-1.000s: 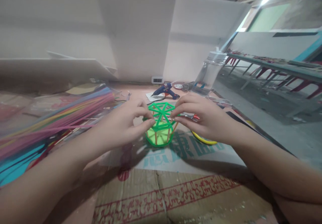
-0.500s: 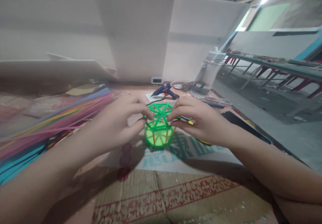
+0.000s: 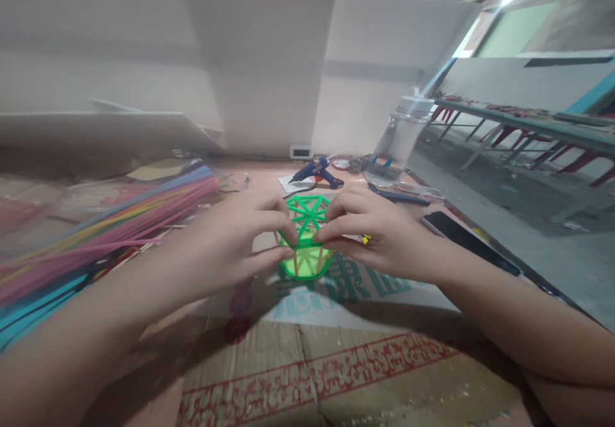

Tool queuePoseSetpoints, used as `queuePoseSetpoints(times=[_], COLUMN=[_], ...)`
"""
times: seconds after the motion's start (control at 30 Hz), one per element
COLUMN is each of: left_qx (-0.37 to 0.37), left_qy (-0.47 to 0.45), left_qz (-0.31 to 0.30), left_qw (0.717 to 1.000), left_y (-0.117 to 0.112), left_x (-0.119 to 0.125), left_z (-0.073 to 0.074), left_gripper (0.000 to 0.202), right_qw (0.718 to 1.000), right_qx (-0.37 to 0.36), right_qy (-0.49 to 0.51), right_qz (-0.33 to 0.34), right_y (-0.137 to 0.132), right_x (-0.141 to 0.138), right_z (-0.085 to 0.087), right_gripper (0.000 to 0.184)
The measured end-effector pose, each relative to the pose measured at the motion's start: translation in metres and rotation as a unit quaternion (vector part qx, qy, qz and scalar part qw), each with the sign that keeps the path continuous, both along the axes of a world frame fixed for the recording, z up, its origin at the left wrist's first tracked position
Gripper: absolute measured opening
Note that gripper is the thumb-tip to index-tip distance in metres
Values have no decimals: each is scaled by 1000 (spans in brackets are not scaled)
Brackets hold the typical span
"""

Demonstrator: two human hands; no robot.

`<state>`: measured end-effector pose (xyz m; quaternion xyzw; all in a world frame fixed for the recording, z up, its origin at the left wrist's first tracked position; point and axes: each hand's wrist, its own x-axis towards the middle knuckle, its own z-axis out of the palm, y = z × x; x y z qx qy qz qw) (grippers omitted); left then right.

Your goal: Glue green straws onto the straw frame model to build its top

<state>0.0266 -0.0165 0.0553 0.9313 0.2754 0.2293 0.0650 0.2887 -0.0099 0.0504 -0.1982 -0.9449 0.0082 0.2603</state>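
A small green frame model (image 3: 307, 264) stands upright on a printed sheet. Its rounded base is yellow-green, thin brown sticks rise from it, and green spokes cross at the top. My left hand (image 3: 254, 232) pinches the near left part of the upper green rim between thumb and fingers. On the opposite side my right hand (image 3: 358, 225) grips the same rim near its front, thumb below and fingers above. The fingers hide both sides of the model. Something yellow (image 3: 366, 239) shows partly behind my right hand.
Behind the model lies a blue glue gun (image 3: 314, 171), with a small digital clock (image 3: 301, 152) against the white board. A water bottle (image 3: 398, 142) and a phone (image 3: 473, 244) are at the right. Colourful fuzzy stems (image 3: 144, 219) fill the left side.
Both hands have shifted inward and slightly down along the model's upper rim, toward its front. The model stays in nearly the same spot.
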Motion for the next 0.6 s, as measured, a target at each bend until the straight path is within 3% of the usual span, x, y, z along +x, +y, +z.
queuePoseSetpoints(times=[0.37, 0.6], left_qx=[7, -1], left_qy=[2, 1], left_qz=[-5, -18], left_qw=[1000, 1000], left_y=[2, 1], left_x=[0, 2], left_z=[-5, -3], left_gripper=[12, 13], right_qw=[1000, 998], right_qx=[-14, -41], right_qy=[-14, -17], right_qz=[-2, -42], right_y=[0, 1], right_x=[0, 2], right_z=[0, 4], right_gripper=[15, 15])
